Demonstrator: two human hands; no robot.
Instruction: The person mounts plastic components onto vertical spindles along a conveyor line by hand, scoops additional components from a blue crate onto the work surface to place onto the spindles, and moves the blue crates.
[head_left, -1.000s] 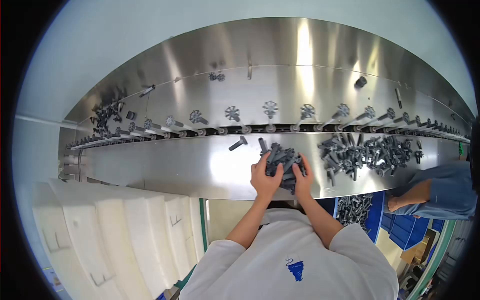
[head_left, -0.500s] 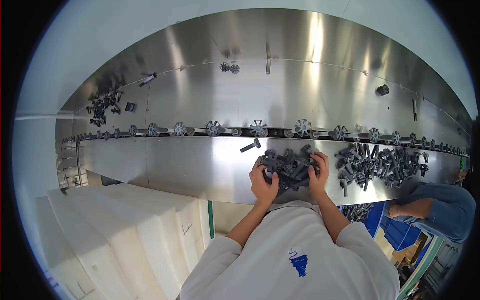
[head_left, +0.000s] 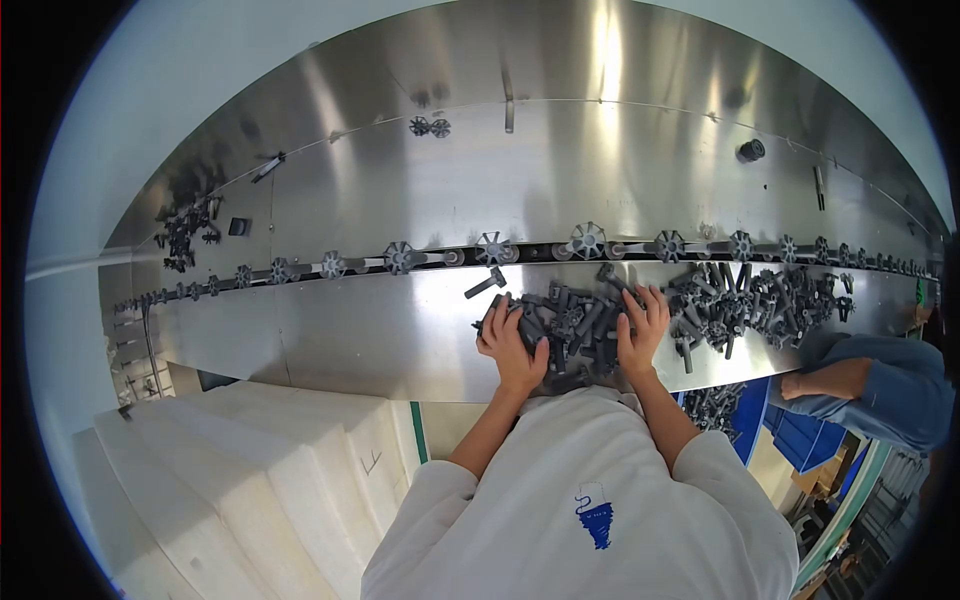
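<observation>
Between my hands on the metal bench lies a heap of dark grey plastic parts point(head_left: 570, 320), tube-shaped stems with finned heads. My left hand point(head_left: 513, 352) rests on the heap's left side, its fingers spread over several pieces. At the right side, my right hand point(head_left: 643, 335) touches the pieces with its fingers apart. Neither hand is closed around a part. One loose stem part point(head_left: 486, 283) lies just beyond the heap's far left side.
A conveyor line of upright finned parts point(head_left: 587, 242) crosses the bench. Another heap of grey parts point(head_left: 750, 305) lies to the right, near a co-worker's blue-clothed arm point(head_left: 880, 385). Stacked white blocks point(head_left: 250, 480) stand at left. A blue bin point(head_left: 752, 408) with parts sits below the bench.
My hands have moved slightly apart, and the heap between them is more spread out. The whole view has shifted a little, with the bench now higher in it.
</observation>
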